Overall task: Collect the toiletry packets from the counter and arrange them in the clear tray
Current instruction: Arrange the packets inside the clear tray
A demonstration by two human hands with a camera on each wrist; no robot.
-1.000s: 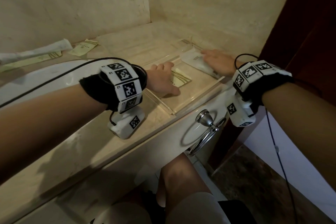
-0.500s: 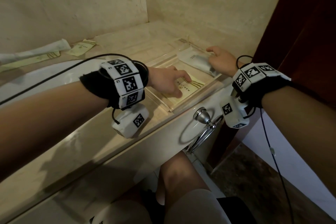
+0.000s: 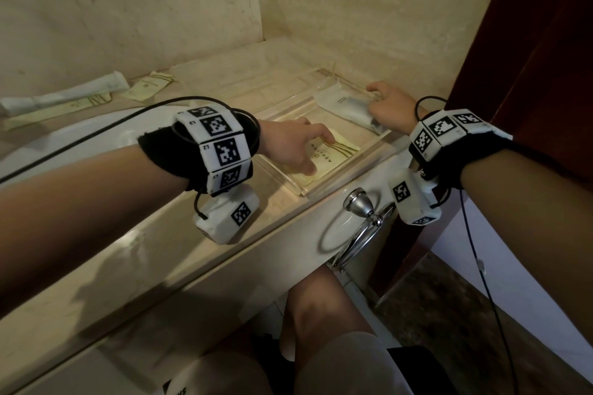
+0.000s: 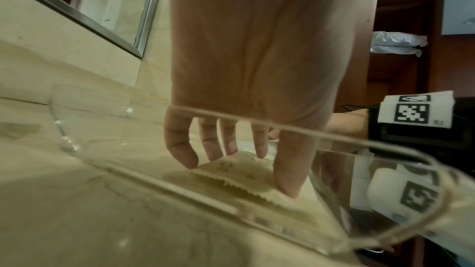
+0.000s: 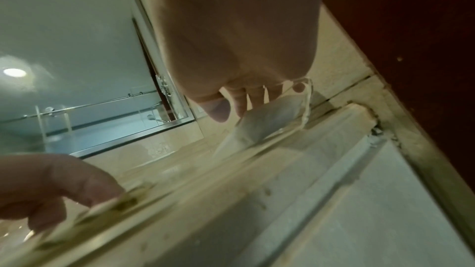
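Observation:
The clear tray sits at the counter's right end, near the front edge. A flat yellow packet lies in its near half. My left hand reaches in over the tray's left wall, with fingertips and thumb resting on this yellow packet. A white packet lies along the tray's far side. My right hand is curled over its right end. In the right wrist view the thumb and fingers pinch the white packet beside the tray's corner.
More packets lie at the back left of the counter: a long white one, a long yellow strip and a small yellow one. The sink basin is on the left. A chrome towel ring hangs below the tray; dark wood stands on the right.
The yellow packet has slid right and forward in the tray under my left hand. My right hand went from lying flat on the white packet to curling at its right end.

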